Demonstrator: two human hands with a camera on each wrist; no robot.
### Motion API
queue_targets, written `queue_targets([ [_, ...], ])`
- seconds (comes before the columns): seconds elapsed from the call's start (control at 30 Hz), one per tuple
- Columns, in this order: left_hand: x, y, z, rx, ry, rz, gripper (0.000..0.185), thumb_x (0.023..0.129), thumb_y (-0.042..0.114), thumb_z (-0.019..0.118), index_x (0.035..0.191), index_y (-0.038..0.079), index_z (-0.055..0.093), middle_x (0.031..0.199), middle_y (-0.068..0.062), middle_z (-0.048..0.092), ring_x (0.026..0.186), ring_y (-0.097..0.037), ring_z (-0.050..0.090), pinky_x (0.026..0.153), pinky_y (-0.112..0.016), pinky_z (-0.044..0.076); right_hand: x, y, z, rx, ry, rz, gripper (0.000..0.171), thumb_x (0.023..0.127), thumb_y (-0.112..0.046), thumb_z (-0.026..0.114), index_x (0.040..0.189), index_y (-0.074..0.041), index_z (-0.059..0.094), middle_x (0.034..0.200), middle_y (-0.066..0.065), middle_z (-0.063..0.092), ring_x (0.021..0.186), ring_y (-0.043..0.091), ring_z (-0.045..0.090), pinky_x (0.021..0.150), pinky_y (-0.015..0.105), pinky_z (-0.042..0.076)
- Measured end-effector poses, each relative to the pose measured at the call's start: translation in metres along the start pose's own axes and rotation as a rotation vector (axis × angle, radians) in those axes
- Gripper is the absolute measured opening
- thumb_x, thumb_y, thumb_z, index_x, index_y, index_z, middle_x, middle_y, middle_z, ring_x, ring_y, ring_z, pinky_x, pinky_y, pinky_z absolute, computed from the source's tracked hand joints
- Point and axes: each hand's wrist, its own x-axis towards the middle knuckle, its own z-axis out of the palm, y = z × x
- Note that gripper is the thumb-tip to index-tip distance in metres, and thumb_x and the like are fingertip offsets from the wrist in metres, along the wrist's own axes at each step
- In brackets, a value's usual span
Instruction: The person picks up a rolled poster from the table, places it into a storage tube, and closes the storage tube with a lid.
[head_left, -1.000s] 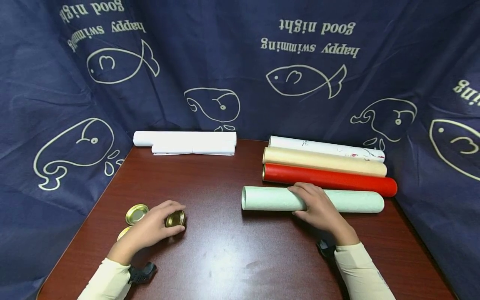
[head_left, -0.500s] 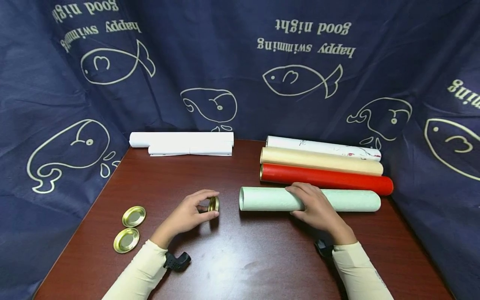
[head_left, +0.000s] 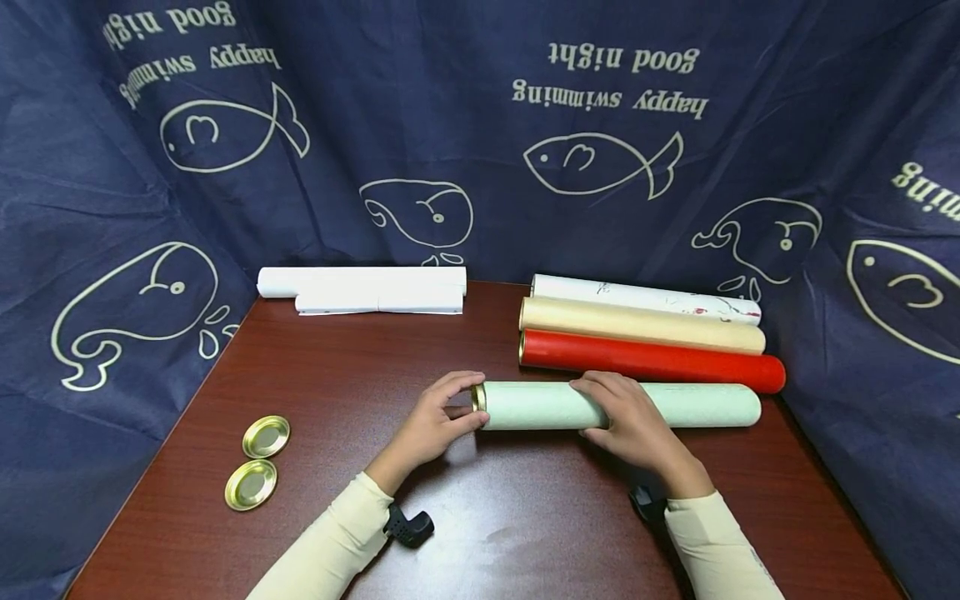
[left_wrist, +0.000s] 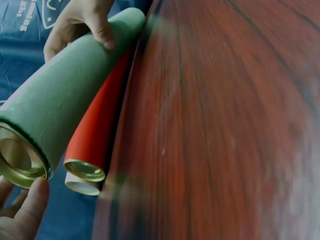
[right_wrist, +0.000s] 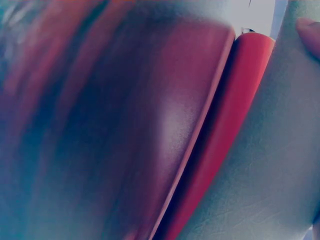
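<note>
The gold cap (head_left: 477,397) has been carried from the table's (head_left: 360,367) left side and is now pinched by the left hand (head_left: 438,421) against the open left end of the pale green tube (head_left: 675,405), which is gripped mid-length by the right hand (head_left: 626,421). Seating appears imminent. Whether the cap is fully seated cannot be determined; the right wrist view is blurred.

The left hand (head_left: 435,421) holds a gold cap (head_left: 477,397) at the pale green tube's (head_left: 675,404) open end while the right hand (head_left: 630,417) grips the tube on the surface (head_left: 337,367).
</note>
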Motion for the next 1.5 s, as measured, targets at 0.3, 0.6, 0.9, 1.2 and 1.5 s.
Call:
queue_targets([
  [0.3, -0.002, 0.005, 0.001, 0.054, -0.046, -0.005, 0.06, 0.089, 0.0, 0.072, 0.144, -0.001, 0.048, 0.152, -0.012, 0.043, 0.137, -0.029, 0.042, 0.094, -0.043, 0.051, 0.002, 0.002, -0.001, -0.005, 0.024, -0.018, 0.074, 0.06, -0.011, 0.091, 0.127, -0.01, 0.062, 0.124, 0.01, 0.06, 0.116, 0.03, 0.054, 0.099, 0.052, 0.038],
  [0.6, -0.008, -0.002, 0.004, -0.065, -0.092, -0.037, 0.069, 0.094, -0.001, 0.065, 0.154, 0.004, 0.032, 0.16, -0.013, 0.028, 0.143, -0.029, 0.032, 0.101, -0.04, 0.045, -0.001, 0.002, 0.0, -0.014, 0.023, -0.021, 0.074, 0.06, -0.011, 0.092, 0.127, -0.009, 0.061, 0.124, 0.01, 0.06, 0.115, 0.031, 0.054, 0.099, 0.053, 0.039],
  [0.9, -0.011, -0.004, 0.001, 0.032, -0.204, -0.006, 0.067, 0.096, 0.001, 0.064, 0.153, -0.003, 0.029, 0.159, -0.022, 0.022, 0.145, -0.031, 0.025, 0.106, -0.04, 0.039, -0.004, 0.002, 0.001, -0.003, 0.012, -0.085, 0.076, 0.059, -0.01, 0.093, 0.128, -0.008, 0.06, 0.121, 0.01, 0.059, 0.113, 0.03, 0.054, 0.095, 0.052, 0.039],
  [1.2, -0.001, 0.005, 0.005, -0.044, -0.192, -0.047, 0.067, 0.097, -0.002, 0.06, 0.154, -0.003, 0.026, 0.161, -0.02, 0.018, 0.146, -0.031, 0.022, 0.108, -0.039, 0.036, 0.0, 0.006, -0.007, -0.008, -0.001, -0.057, 0.076, 0.061, -0.01, 0.092, 0.129, -0.008, 0.059, 0.124, 0.01, 0.059, 0.115, 0.031, 0.053, 0.099, 0.053, 0.037],
  [1.5, 0.001, 0.005, -0.009, 0.176, -0.166, -0.063, 0.061, 0.096, 0.011, 0.067, 0.15, 0.002, 0.04, 0.156, -0.015, 0.035, 0.142, -0.032, 0.035, 0.099, -0.053, 0.046, -0.013, 0.021, -0.016, -0.026, -0.066, 0.016, 0.077, 0.064, -0.011, 0.093, 0.133, -0.008, 0.058, 0.127, 0.012, 0.059, 0.118, 0.033, 0.053, 0.101, 0.055, 0.035],
])
